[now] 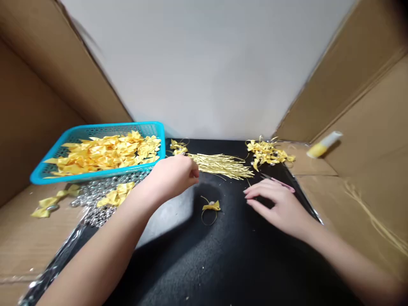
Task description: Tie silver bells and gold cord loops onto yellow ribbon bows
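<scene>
My left hand [177,175] is closed above the near left end of a bundle of gold twist ties [223,165]. Its fingers are curled out of sight, so whatever they may hold is hidden. My right hand [276,204] hovers low over the black tabletop [242,263], thumb and forefinger apart, with nothing visible between them. Just behind it lie pink-handled scissors [285,185], partly covered by the hand. Between both hands rests a yellow ribbon bow [211,206] with a shiny bead at its middle and a thin tie looped below it.
A blue basket [165,142] full of yellow bows [108,153] stands at left. Silvery beads [98,212] are heaped before it, with loose bows on top. More beaded bows [266,152] lie back right. A yellow-and-white tube [324,144] sits by the cardboard wall [379,140].
</scene>
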{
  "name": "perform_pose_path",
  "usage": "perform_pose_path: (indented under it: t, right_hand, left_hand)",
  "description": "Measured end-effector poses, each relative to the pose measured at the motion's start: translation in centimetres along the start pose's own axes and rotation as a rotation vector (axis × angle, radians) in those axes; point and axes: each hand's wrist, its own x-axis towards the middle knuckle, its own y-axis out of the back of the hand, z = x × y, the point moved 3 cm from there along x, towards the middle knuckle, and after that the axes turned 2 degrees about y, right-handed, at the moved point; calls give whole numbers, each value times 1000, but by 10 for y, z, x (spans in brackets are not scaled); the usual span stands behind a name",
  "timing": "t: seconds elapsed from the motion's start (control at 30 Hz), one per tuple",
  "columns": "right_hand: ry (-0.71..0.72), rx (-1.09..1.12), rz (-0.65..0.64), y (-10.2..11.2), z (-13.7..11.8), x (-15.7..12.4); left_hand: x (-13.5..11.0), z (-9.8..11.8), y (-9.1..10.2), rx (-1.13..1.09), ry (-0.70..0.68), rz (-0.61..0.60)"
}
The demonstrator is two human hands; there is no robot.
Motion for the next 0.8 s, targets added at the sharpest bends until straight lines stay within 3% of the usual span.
perform_pose_path:
  t: [0.17, 0.3, 0.43, 0.57, 0.8]
  right_hand:
    - [-101, 130, -228, -57, -30, 42]
    - [-164, 230, -319, -80, -31, 60]
    - [-163, 384, -290, -83, -24, 60]
    - [-185, 537, -246, -81, -17, 51]
    - [-192, 661, -116, -69, -11, 42]
  left_hand:
    - [-8, -13, -25, -122, -124, 20]
    - [-27, -22, -54, -308, -222, -30]
    - [-37, -16, -77, -486, -264, -3]
    - [-29, 3, -92, -657, -302, 62]
    - [-16, 23, -96, -749, -412, 40]
